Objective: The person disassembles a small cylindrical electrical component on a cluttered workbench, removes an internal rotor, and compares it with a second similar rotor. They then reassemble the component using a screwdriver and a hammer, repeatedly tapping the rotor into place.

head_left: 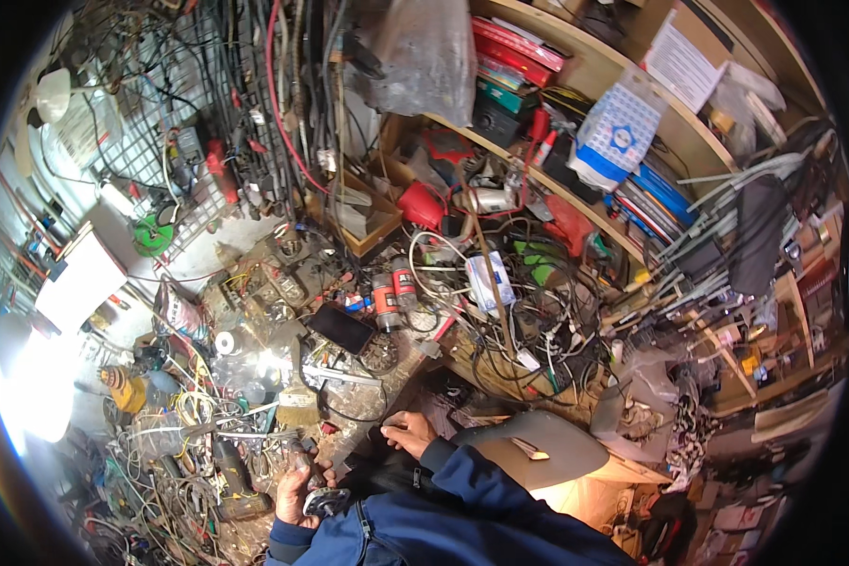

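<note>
Low in the picture, my left hand has its fingers curled around a small rounded metallic and dark part, whose exact kind I cannot make out. To its right and a little farther out, my right hand is closed with thumb and fingertips together. Whatever sits in that pinch, if anything, is too small to name. Both hands are at the near edge of a cluttered workbench. A wide brush with pale bristles lies just beyond them. Past it rests a black phone.
Two red spray cans stand behind the phone. Tangled cables and tools cover the bench at left; more cables heap at right. A bright lamp glows far left. Shelves hold boxes. A curved grey panel stands beside my right arm.
</note>
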{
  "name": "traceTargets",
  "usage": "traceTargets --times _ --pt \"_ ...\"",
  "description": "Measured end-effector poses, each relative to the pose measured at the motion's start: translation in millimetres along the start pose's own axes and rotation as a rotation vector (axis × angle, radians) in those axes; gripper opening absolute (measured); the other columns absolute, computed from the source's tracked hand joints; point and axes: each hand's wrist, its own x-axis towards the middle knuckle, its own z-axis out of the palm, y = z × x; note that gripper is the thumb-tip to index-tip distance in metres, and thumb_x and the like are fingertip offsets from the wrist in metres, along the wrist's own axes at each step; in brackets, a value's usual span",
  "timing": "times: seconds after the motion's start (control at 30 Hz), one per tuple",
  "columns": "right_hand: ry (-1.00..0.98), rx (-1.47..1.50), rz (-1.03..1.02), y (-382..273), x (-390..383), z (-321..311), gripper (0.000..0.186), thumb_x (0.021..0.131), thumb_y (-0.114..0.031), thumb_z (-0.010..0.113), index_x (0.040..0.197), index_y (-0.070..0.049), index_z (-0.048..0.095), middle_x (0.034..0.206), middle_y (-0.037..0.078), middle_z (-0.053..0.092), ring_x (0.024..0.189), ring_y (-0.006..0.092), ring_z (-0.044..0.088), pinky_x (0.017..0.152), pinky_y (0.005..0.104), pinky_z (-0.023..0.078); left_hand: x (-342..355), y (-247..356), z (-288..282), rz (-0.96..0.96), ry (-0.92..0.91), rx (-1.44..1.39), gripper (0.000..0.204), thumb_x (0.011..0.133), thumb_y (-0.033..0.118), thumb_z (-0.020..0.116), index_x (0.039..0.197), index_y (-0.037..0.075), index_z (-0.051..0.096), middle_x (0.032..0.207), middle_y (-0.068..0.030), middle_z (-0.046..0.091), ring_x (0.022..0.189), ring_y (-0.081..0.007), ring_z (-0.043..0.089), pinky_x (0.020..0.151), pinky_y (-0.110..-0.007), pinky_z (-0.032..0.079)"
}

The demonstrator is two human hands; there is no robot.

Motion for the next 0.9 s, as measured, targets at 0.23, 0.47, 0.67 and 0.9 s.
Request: traceTargets --times 0.23,0.47,0.67,0.9 --pt "0.047 -0.072 -0.026 14 0 -17 0.024 0.090 -0.019 0.071 0.102 0.002 0.065 0.085 0.006 0.068 0.071 0.0130 0.065 0.060 0.0267 0.053 15 -1 -13 -0.068 -0.020 0.014 0.039 0.094 0.022 0.061 0.126 0.003 0.052 0.100 -0.0142 0.063 0.080 -0.0226 0.064 0.070 -0.034 0.058" --pt "-0.075 -0.146 0.016 29 30 -30 0.030 0.091 -0.027 0.071 0.106 -0.002 0.067 0.083 0.004 0.068 0.071 0.0112 0.064 0.060 0.0259 0.051 28 1 -14 0.036 0.119 0.183 0.030 0.093 0.023 0.065 0.119 0.012 0.057 0.101 -0.0091 0.064 0.081 -0.0179 0.064 0.061 -0.027 0.055" --pt "0.002 -0.259 -0.083 -13 26 -73 0.031 0.090 -0.028 0.072 0.104 -0.001 0.068 0.082 0.005 0.069 0.071 0.0120 0.066 0.061 0.0263 0.052 70 -16 5 -0.013 0.078 0.246 0.031 0.096 0.028 0.060 0.111 0.001 0.061 0.086 -0.0053 0.063 0.065 -0.0138 0.058 0.054 -0.025 0.047" --pt "0.064 -0.356 -0.264 -9 75 -136 0.026 0.090 -0.023 0.072 0.102 0.000 0.070 0.079 0.006 0.069 0.069 0.0129 0.065 0.064 0.0297 0.052 136 -50 8 0.010 0.024 0.231 0.035 0.098 0.034 0.056 0.126 0.012 0.055 0.088 -0.0011 0.059 0.068 -0.0135 0.055 0.055 -0.027 0.048"
